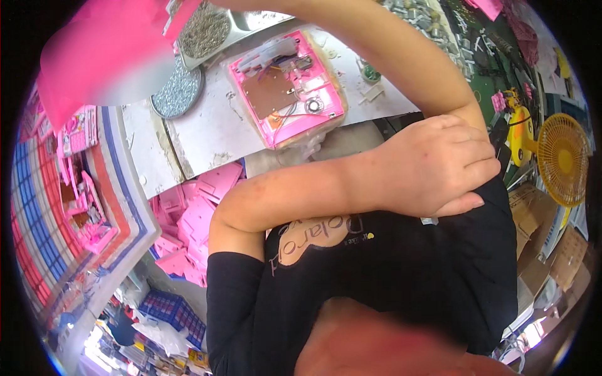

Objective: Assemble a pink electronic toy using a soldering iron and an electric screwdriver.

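Note:
My left hand (pixel 442 166) lies across my body at the crook of my right arm (pixel 407 56), its bent fingers closed over that arm and its thumb lower down. The right forearm reaches up and leftward to the top edge, where the hand is mostly cut off. Close to that end, a large blurred pink piece (pixel 106 50) fills the upper left; what holds it is hidden. Beyond my left forearm, an opened pink plastic casing (pixel 326 94) lies on the white table (pixel 213 135). Wires, a brown panel and a small round part show inside it.
Left of the casing are a metal tray (pixel 241 31) and a round dish (pixel 179 94) of small metal pieces. Pink plastic parts (pixel 197 216) are heaped below the table edge. Another opened casing (pixel 88 207) rests on striped cloth at left. A yellow fan (pixel 564 160) stands at right.

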`<action>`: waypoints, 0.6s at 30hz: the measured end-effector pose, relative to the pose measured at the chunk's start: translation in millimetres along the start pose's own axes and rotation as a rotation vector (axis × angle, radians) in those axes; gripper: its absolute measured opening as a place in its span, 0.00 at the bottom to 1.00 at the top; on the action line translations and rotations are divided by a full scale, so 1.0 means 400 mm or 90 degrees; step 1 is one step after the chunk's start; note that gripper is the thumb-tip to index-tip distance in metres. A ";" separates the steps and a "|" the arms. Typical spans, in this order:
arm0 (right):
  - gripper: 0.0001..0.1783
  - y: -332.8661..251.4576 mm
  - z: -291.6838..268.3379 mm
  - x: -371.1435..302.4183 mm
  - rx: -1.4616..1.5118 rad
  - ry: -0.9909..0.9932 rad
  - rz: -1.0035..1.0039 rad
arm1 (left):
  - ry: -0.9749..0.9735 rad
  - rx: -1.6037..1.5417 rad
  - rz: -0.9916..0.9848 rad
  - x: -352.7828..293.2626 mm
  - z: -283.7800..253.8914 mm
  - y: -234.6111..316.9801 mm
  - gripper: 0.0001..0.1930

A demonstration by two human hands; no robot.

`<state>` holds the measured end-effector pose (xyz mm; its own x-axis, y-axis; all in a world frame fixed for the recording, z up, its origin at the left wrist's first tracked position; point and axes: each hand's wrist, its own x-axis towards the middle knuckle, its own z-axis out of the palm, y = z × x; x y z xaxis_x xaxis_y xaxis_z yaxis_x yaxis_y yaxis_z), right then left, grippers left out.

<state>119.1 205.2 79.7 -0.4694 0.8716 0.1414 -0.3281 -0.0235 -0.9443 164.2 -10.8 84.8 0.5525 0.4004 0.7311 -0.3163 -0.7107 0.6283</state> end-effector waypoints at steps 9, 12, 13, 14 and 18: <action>0.11 0.029 0.087 0.058 -0.356 -0.021 -0.548 | -0.035 0.089 -0.027 0.034 -0.052 0.009 0.15; 0.09 -0.077 0.032 -0.048 -0.421 -0.041 -0.536 | -0.048 -0.027 -0.081 -0.049 -0.153 0.076 0.19; 0.08 -0.113 -0.030 -0.066 -0.574 -0.092 -0.558 | -0.056 -0.080 -0.178 -0.101 -0.222 0.083 0.21; 0.09 -0.097 -0.089 -0.066 -0.517 -0.119 -0.601 | -0.104 -0.067 -0.290 -0.146 -0.302 0.075 0.19; 0.13 -0.073 -0.103 -0.081 -0.445 -0.204 -0.741 | 0.516 -0.729 -0.555 -0.319 -0.494 0.066 0.29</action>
<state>177.8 197.8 90.4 -0.4092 0.0700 0.9097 -0.2270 0.9579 -0.1758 -67.0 33.3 60.7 0.4532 0.8648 -0.2162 -0.7177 0.4979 0.4869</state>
